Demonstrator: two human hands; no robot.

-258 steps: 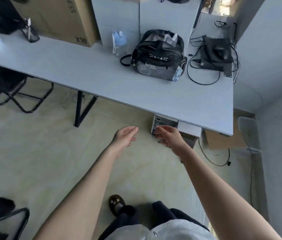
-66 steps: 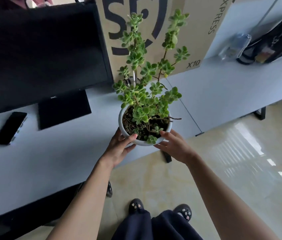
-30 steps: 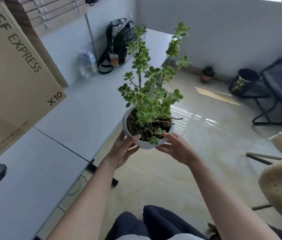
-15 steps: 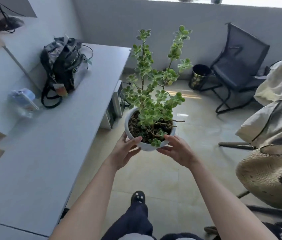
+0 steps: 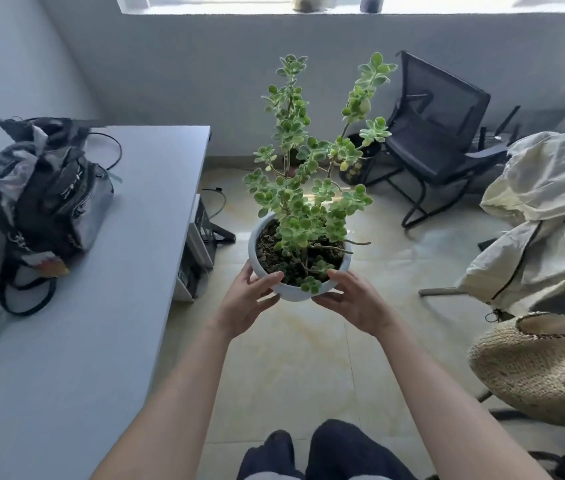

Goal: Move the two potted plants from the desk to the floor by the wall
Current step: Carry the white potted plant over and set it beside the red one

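Note:
A leafy green succulent grows in a round white pot (image 5: 290, 295), which I hold upright in the air over the tiled floor. My left hand (image 5: 244, 306) grips the pot's left side and my right hand (image 5: 354, 303) its right side. The grey desk (image 5: 101, 306) runs along my left. Straight ahead is the grey wall (image 5: 205, 81) under a window. A dark shape on the floor by that wall is mostly hidden behind the plant's stems; I cannot tell if it is the second plant.
A black backpack (image 5: 42, 199) lies on the desk, with a computer tower (image 5: 194, 258) under its end. By the wall stand a dark patterned bin (image 5: 357, 168) and a black mesh chair (image 5: 437, 133). At the right are a cream jacket (image 5: 544, 216) and a woven straw item (image 5: 544, 368).
My view has swung right, away from the desk, so the far wall and chair now lie ahead. The plant stays in both hands, carried off the desk.

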